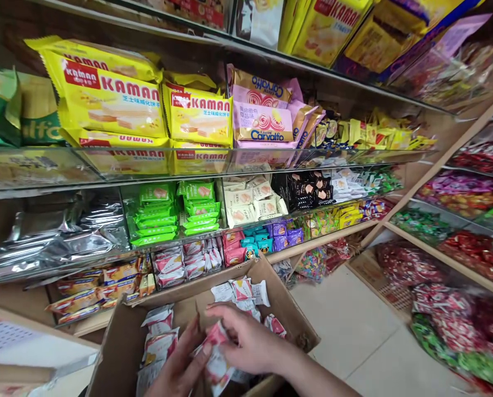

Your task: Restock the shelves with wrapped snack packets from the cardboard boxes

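Note:
Over an open cardboard box [118, 342], my two hands are close together. My right hand [250, 336] is closed on a small white-and-pink snack packet [219, 366], its thumb and fingers around the upper part. From the left side, the thumb of my left hand [182, 361] presses on the same packet, and its other fingers curl partly out of sight. More wrapped packets of the same look lie in the box, one group at the left wall [159, 344] and another group at the far side [242, 289]. My hands cover part of the contents.
Ahead, a low shelf compartment holds similar pink-and-white packets [188, 259]. Above are green packets [155, 212] and yellow wafer bags [114, 99] behind clear shelf fronts [134, 162]. Bags of candy [449, 314] lie on the right by the tiled floor [354, 320].

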The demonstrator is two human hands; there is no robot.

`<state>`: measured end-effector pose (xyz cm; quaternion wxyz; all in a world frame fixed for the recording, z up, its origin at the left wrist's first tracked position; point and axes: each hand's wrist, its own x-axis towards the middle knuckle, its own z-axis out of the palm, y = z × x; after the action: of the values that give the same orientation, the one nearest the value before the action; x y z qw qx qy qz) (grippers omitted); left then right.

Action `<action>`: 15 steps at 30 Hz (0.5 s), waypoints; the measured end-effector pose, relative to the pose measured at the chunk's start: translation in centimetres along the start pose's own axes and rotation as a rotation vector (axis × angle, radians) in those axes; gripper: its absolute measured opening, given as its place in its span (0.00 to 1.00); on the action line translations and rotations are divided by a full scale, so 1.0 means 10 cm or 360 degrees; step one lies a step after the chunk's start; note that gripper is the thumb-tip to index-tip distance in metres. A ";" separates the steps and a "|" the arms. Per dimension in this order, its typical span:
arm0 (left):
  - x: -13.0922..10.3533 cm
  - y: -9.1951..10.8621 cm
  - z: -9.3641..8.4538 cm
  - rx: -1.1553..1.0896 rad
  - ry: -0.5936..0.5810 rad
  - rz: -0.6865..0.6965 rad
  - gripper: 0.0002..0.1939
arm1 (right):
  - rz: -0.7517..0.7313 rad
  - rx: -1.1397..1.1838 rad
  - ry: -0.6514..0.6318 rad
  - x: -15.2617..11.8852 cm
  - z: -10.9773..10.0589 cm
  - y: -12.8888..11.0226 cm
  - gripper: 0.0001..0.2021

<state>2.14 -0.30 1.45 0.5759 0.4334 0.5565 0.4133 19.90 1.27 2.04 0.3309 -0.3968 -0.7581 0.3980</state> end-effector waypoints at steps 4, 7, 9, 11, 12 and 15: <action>0.04 0.03 0.08 -0.0143 -0.0114 -0.0048 0.17 | 0.0265 0.0348 0.0524 0.00 0.34 -0.14 0.21; -0.02 -0.06 0.14 -0.0479 0.0247 0.0042 0.18 | 0.0660 0.0758 0.0841 0.03 0.63 -0.06 0.16; -0.07 -0.09 0.17 -0.0681 0.0380 0.0051 0.18 | 0.0762 0.1082 0.0827 0.07 0.76 -0.01 0.17; -0.09 -0.06 0.18 -0.0758 0.0422 -0.0003 0.20 | 0.0707 0.1174 0.0824 0.10 0.81 0.01 0.17; -0.09 -0.03 0.18 -0.0752 0.0424 -0.0030 0.20 | 0.0650 0.1107 0.0837 0.11 0.81 0.01 0.16; -0.10 0.10 0.13 -0.0673 0.0336 -0.0070 0.19 | 0.0534 0.0779 0.0873 0.15 0.73 -0.01 0.17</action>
<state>3.44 -0.98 2.67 0.6014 0.2452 0.5240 0.5510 13.18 0.02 -0.99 0.5360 -0.5161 -0.4493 0.4945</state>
